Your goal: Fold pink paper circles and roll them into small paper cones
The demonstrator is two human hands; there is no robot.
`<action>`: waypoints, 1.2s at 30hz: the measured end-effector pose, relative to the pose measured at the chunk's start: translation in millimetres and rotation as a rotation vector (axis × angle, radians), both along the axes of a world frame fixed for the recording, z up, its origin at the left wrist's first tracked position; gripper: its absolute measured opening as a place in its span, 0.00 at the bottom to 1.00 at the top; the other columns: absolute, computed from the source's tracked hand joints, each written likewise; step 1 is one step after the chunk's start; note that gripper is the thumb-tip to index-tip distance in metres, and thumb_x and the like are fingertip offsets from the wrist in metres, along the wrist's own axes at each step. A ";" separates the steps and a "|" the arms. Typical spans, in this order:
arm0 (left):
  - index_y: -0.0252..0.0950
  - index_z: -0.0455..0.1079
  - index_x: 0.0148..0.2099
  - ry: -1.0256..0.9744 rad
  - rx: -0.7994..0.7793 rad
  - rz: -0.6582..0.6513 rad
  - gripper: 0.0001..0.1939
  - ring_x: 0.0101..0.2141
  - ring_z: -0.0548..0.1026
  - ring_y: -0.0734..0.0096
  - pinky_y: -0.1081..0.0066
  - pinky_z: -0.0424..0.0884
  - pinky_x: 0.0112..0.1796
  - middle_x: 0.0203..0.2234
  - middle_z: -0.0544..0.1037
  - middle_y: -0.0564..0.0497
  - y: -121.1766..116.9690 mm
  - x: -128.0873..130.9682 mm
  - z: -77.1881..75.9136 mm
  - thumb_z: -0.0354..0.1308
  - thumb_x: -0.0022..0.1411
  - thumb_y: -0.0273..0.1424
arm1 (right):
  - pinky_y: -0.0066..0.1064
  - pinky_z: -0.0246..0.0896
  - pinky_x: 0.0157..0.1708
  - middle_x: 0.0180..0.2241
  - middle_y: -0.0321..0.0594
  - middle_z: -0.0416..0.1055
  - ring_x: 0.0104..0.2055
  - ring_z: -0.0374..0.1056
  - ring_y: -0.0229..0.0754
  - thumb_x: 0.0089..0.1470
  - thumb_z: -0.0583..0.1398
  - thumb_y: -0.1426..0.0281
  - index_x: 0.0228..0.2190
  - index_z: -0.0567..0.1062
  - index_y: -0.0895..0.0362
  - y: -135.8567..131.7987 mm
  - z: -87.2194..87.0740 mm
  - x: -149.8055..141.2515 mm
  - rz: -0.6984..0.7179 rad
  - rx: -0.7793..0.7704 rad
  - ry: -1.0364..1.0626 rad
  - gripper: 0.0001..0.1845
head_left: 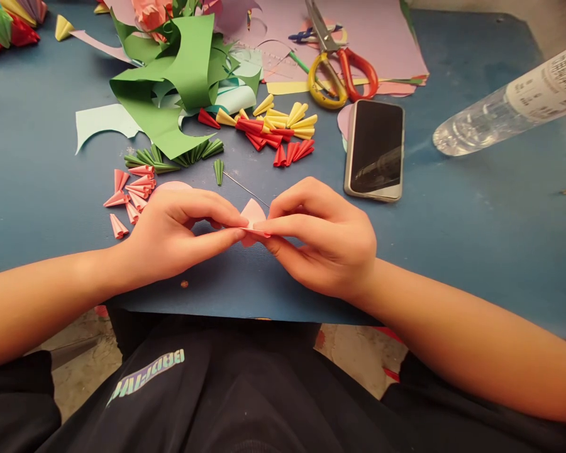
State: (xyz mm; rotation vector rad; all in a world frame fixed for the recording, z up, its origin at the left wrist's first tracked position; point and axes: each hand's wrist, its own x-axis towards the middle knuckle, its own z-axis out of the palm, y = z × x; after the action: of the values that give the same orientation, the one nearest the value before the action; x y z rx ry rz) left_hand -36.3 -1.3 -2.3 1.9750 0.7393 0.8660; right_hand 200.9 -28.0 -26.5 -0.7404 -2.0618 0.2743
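Observation:
Between my two hands, over the near part of the blue table [462, 251], is a small piece of pink paper [251, 212], partly folded. The thumb and forefinger of my left hand [179, 226] pinch its left side. My right hand [323, 236] pinches the right side with thumb and fingers. Just beyond my hands lie a thin needle [245, 185] and a single green paper cone [218, 172]. Several pink paper cones [141, 185] are scattered beside my left hand, where a flat pink paper piece [174, 185] is partly hidden.
Further back lie green paper cones [158, 160], red cones [264, 133], yellow cones [302, 116] and green paper scraps [188, 63]. Scissors [332, 56] rest on pink sheets [382, 38]. A phone [376, 150] and a water bottle [500, 107] are at the right.

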 end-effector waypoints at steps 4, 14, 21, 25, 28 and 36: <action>0.44 0.84 0.38 0.023 0.104 0.023 0.06 0.32 0.83 0.70 0.70 0.76 0.35 0.34 0.88 0.54 -1.2 0.5 -0.4 0.70 0.63 0.25 | 0.33 0.67 0.31 0.33 0.38 0.71 0.33 0.69 0.39 0.60 0.68 0.77 0.38 0.81 0.51 0.6 0.1 -0.6 -0.014 -0.053 0.052 0.08; 0.41 0.79 0.34 -0.033 0.004 0.102 0.07 0.35 0.85 0.70 0.69 0.79 0.36 0.35 0.88 0.51 -6.7 1.6 -4.2 0.71 0.61 0.24 | 0.37 0.77 0.35 0.36 0.38 0.81 0.37 0.79 0.42 0.62 0.69 0.70 0.37 0.80 0.52 -3.4 -4.8 -5.3 0.120 -0.647 0.404 0.03; 0.37 0.79 0.39 0.022 -0.025 0.081 0.04 0.35 0.85 0.67 0.68 0.80 0.37 0.35 0.87 0.50 -5.4 4.5 -5.1 0.69 0.62 0.24 | 0.39 0.76 0.34 0.32 0.37 0.80 0.33 0.78 0.43 0.60 0.70 0.70 0.35 0.78 0.52 -2.2 -4.5 -3.2 0.057 -0.636 0.363 0.05; 0.36 0.79 0.41 0.009 -0.041 0.098 0.04 0.33 0.83 0.71 0.72 0.80 0.35 0.33 0.86 0.51 -5.1 4.7 -4.4 0.69 0.63 0.25 | 0.35 0.76 0.36 0.34 0.35 0.80 0.34 0.77 0.39 0.59 0.70 0.74 0.39 0.77 0.52 -2.0 -8.4 -2.6 0.050 -0.554 0.359 0.08; 0.37 0.79 0.39 0.008 -0.024 0.115 0.04 0.30 0.81 0.75 0.76 0.78 0.32 0.30 0.84 0.54 -5.1 4.7 -3.9 0.69 0.63 0.24 | 0.34 0.78 0.39 0.34 0.32 0.78 0.35 0.77 0.38 0.59 0.69 0.76 0.44 0.75 0.51 -3.5 -10.4 -3.4 0.067 -0.526 0.407 0.15; 0.39 0.73 0.37 0.009 -0.035 0.147 0.09 0.29 0.80 0.73 0.73 0.78 0.31 0.29 0.81 0.55 -5.9 5.1 -6.1 0.70 0.61 0.25 | 0.34 0.76 0.38 0.32 0.31 0.76 0.34 0.76 0.37 0.59 0.68 0.78 0.48 0.71 0.50 -7.8 -5.1 -7.8 0.077 -0.548 0.416 0.19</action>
State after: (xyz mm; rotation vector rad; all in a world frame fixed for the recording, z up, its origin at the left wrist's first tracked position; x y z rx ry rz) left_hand -31.2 -7.2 -8.3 1.9129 0.9080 0.9246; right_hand 193.1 -35.7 -31.6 -0.8396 -1.6238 0.9793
